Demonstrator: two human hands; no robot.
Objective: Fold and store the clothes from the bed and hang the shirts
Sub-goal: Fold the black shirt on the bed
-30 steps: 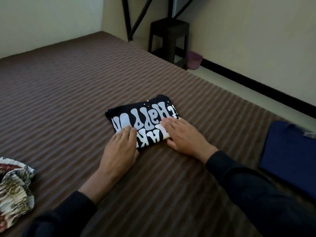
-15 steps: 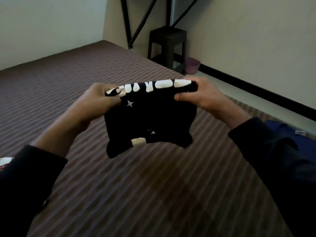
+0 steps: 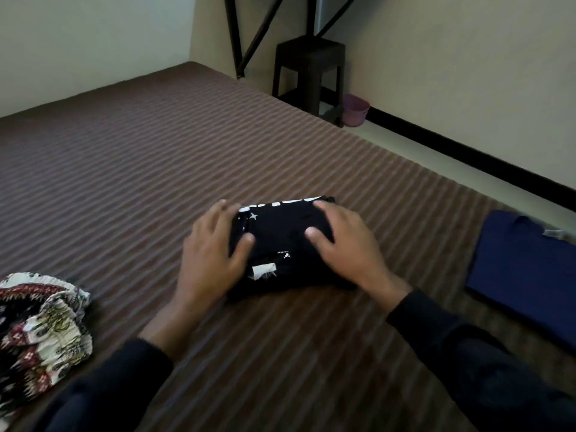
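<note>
— What did the head view show of the shirt?
— I saw the black shirt (image 3: 282, 244) folded into a compact bundle on the striped bed (image 3: 156, 169), white lettering along its far edge, a small white tag near me.
— And the hands?
— My left hand (image 3: 215, 254) and right hand (image 3: 343, 244) lay spread on its two ends, fingers (image 3: 314, 233) straight, gripping nothing.

No lettering can be read. The folded black shirt (image 3: 280, 241) under my hands carries white printed letters along its 12 o'clock edge, cut off by the fold; a white star at 10 o'clock; a tiny white mark and a white tag toward 6 o'clock, both illegible.
</note>
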